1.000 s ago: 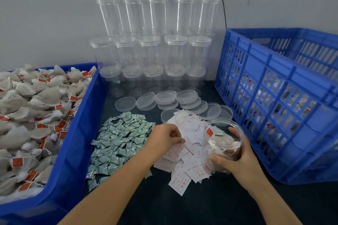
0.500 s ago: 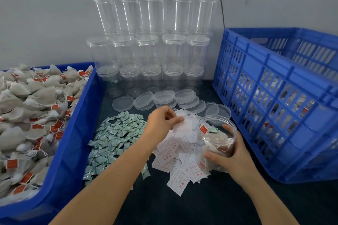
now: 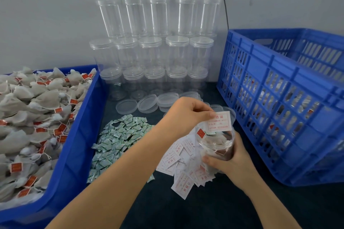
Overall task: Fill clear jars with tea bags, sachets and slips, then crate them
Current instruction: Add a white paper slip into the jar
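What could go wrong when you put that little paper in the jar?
The slip, pinched only at one edge by the left hand, could flutter past the jar rim instead of dropping in. The right hand holds the jar tilted and lidless, so tea bags might spill out. The left forearm hangs just above the sachet pile and might scatter it.

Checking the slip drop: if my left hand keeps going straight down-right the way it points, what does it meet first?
Probably the open mouth of the jar held by the right hand. The left hand pinches a slip just above its rim; depth is uncertain.
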